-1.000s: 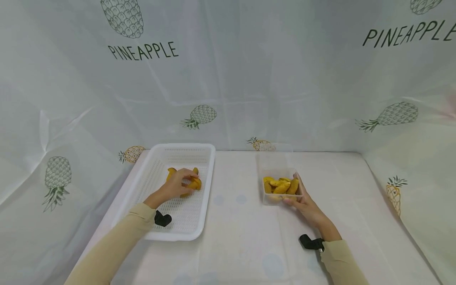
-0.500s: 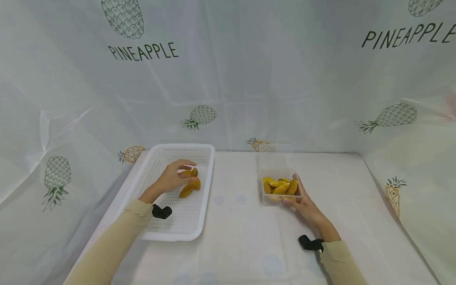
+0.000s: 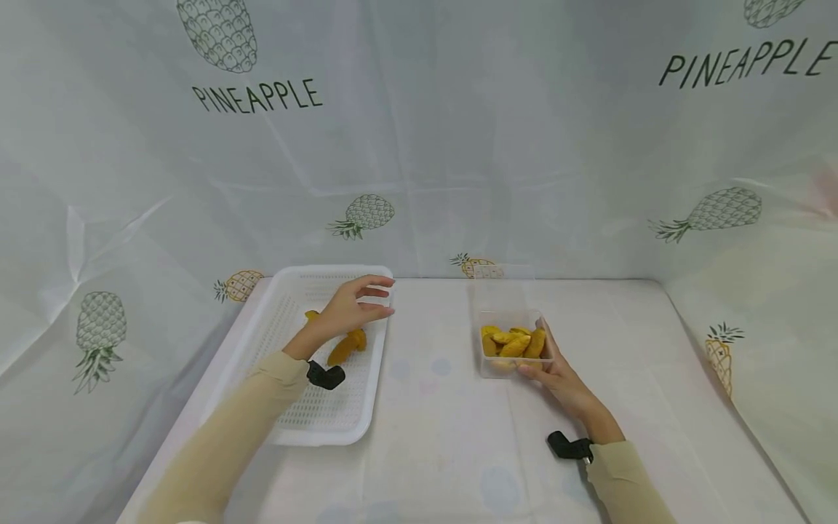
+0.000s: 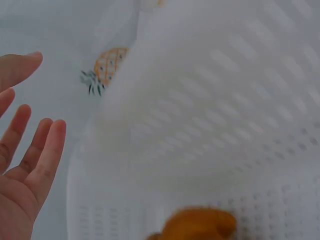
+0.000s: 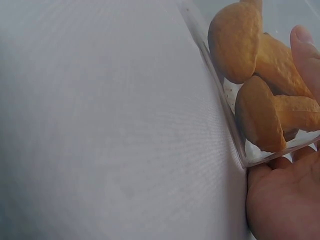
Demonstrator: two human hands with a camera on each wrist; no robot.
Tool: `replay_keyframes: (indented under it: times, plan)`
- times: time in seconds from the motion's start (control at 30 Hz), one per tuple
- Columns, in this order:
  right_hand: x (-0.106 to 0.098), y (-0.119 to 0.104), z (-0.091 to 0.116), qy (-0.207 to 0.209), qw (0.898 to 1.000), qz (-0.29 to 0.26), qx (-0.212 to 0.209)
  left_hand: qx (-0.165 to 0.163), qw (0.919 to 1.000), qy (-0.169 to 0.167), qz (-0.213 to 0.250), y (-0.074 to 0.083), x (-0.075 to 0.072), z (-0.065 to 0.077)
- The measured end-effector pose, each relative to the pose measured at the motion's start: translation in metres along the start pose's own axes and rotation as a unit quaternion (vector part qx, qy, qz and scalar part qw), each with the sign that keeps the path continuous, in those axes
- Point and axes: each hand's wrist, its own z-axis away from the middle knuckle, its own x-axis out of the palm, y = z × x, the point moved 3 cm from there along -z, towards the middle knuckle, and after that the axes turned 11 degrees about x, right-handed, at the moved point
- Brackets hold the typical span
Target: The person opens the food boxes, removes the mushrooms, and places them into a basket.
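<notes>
My left hand (image 3: 350, 306) hovers over the far right part of a white perforated basket (image 3: 363, 429), its fingers reaching to the right rim. In the left wrist view its fingers (image 4: 47, 155) are spread and nothing is between them. Below it in the basket lie a few yellow-brown mushrooms (image 3: 342, 351), partly hidden by the hand and wrist. My right hand (image 3: 559, 375) grips the front right corner of a clear plastic box (image 3: 489, 367) on the table. Several mushrooms (image 5: 235, 42) with rounded caps and thick stems lie inside the box.
The box's clear lid (image 3: 503, 291) stands raised at its back. A pale tablecloth (image 3: 432, 437) covers the table, and a pineapple-print sheet (image 3: 419, 145) hangs behind and at both sides. A black wrist mount (image 3: 569, 445) sits on each wrist.
My left hand has left the mushrooms in the basket and moved right, towards the rim, with its fingers spreading. The right hand stays on the box.
</notes>
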Motion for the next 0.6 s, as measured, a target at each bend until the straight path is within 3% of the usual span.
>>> replay_keyframes:
  times: [0.23, 0.6]
  plan:
    - [-0.001, 0.000, 0.001, 0.005, 1.000, 0.006, 0.003, 0.033, 0.9987, -0.031, 0.023, 0.014, 0.032, -0.033]
    - [-0.001, -0.003, 0.003, 0.009, 1.000, 0.007, 0.007, 0.055, 0.9942, -0.089, 0.027, 0.028, 0.092, -0.075]
